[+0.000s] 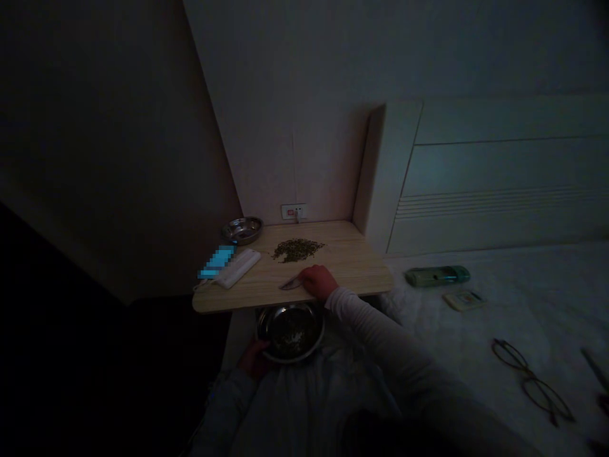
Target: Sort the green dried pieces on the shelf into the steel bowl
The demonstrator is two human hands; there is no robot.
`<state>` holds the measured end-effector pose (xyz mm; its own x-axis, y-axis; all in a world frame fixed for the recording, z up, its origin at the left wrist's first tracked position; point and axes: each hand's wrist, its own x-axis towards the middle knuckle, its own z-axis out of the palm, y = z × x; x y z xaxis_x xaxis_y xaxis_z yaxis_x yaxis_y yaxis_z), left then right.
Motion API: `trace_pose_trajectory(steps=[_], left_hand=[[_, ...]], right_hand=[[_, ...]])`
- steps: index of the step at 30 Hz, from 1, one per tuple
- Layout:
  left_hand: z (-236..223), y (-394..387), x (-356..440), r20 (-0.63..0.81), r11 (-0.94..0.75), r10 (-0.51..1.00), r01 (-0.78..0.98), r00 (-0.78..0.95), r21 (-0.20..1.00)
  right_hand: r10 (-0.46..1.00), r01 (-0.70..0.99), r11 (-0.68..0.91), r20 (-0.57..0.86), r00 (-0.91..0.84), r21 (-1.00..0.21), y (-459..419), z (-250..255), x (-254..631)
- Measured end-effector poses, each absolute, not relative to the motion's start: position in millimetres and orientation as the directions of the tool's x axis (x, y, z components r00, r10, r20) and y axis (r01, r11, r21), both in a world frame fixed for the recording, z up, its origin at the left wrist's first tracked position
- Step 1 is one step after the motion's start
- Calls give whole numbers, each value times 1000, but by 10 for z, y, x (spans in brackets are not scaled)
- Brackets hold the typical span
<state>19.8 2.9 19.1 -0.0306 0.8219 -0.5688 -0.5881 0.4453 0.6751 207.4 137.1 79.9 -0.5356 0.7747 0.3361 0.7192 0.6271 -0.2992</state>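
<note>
My left hand (255, 359) grips the left rim of a metal bowl (316, 341), which sits low under the table's front edge. Small greenish grains that look like beans lie in its bottom. Above it, my right hand (320, 282) rests at the front of the wooden tabletop (352, 254), fingers closed on a thin, pale, pointed piece (291, 283) lying nearly flat; the dim light hides its exact kind. Just beyond that hand, a loose heap of small green beans (297, 249) is spread on the wood.
A second metal bowl (242, 230) stands at the back left. In front of it lie a lit phone (217, 262) and a white power strip (239, 268). A wall socket (294, 211) is behind. On the bed are a green bottle (438, 276), a small pale device (464, 300) and eyeglasses (526, 373).
</note>
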Motion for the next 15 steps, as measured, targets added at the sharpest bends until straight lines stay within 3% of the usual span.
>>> trace_pose_trajectory(steps=[15], left_hand=[[270, 21, 241, -596, 450, 801, -610, -47, 652]], right_hand=[[775, 662, 628, 401, -489, -409, 1395, 751, 2123]])
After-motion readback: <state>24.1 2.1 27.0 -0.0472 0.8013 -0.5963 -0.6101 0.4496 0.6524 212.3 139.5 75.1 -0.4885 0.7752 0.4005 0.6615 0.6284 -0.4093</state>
